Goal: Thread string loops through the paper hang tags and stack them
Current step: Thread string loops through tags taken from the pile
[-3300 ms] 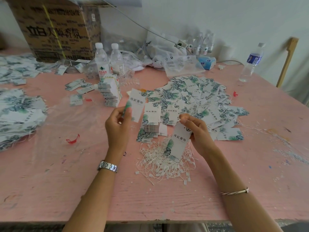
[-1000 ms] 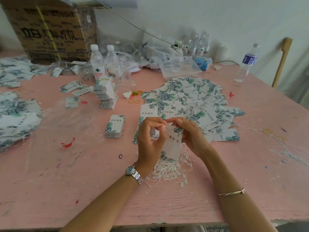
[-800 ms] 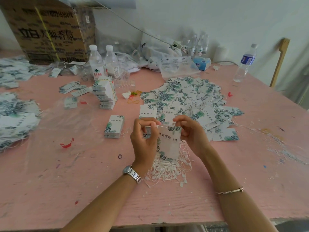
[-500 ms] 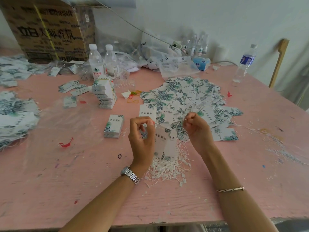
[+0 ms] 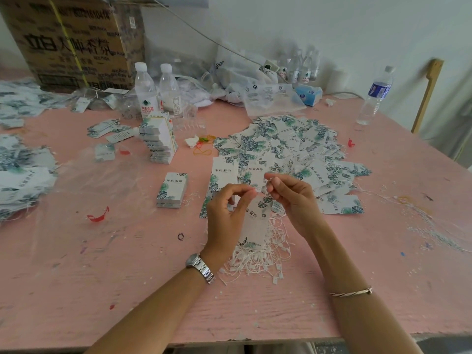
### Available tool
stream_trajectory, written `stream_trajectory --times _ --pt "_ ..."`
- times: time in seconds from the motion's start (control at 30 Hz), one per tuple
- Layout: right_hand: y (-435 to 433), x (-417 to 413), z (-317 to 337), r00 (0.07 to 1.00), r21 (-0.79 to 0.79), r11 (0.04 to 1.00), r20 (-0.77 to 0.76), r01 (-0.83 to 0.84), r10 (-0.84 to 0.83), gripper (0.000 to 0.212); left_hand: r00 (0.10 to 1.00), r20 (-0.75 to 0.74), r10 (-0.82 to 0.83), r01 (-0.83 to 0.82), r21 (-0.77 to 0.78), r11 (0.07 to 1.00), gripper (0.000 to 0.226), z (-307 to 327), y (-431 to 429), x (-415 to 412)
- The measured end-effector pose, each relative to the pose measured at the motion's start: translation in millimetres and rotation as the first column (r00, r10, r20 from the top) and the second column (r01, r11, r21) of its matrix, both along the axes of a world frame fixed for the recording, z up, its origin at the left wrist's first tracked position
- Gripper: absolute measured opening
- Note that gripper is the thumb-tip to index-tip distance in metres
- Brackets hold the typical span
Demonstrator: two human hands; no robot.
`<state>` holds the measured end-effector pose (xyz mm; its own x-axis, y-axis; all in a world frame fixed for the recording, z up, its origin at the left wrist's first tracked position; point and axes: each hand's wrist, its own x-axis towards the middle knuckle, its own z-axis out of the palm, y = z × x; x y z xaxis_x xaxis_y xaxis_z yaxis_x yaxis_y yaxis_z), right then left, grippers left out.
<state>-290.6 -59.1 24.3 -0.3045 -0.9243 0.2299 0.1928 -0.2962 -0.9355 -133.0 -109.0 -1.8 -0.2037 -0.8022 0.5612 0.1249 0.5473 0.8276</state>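
A white hang tag point(image 5: 256, 221) with green leaf print hangs upright between my two hands above a heap of white string loops point(image 5: 258, 254). My left hand point(image 5: 226, 218) pinches the tag's top corner with thumb and forefinger. My right hand point(image 5: 291, 198) pinches a thin white string at the tag's top, close to my left fingertips. A small neat stack of tags point(image 5: 172, 190) lies to the left of my left hand. A wide spread of loose tags point(image 5: 286, 149) covers the table beyond my hands.
A taller tag stack point(image 5: 159, 139) stands by two water bottles point(image 5: 155, 90). A cardboard box point(image 5: 74, 39) sits at back left, more tags point(image 5: 20, 175) at the left edge, another bottle point(image 5: 374, 95) at back right. A clear plastic sheet point(image 5: 84, 182) covers the pink table point(image 5: 127, 290).
My hands first pulled apart, drawing the string out, and have now come back together at the tag's top. Earlier, my left hand set a tag stack down at the left.
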Motion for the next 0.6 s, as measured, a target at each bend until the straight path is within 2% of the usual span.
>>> stream_trajectory --times 0.13,0.3,0.6 --pt "-0.1 3.2 1.7 0.996 -0.008 0.999 -0.081 0.032 -0.033 0.006 1.000 0.025 -0.004 0.003 0.031 1.000 0.017 1.2 1.5 0.6" --pt "0.3 3.8 2.0 0.991 -0.028 1.000 -0.129 0.012 -0.016 0.011 0.998 0.055 0.001 -0.003 0.036 0.999 0.009 1.3 1.1 1.2" --pt "0.8 7.9 2.3 0.979 -0.016 1.000 -0.202 -0.009 0.006 0.006 0.994 0.102 0.039 -0.036 -0.028 0.999 0.010 0.5 -0.3 0.7"
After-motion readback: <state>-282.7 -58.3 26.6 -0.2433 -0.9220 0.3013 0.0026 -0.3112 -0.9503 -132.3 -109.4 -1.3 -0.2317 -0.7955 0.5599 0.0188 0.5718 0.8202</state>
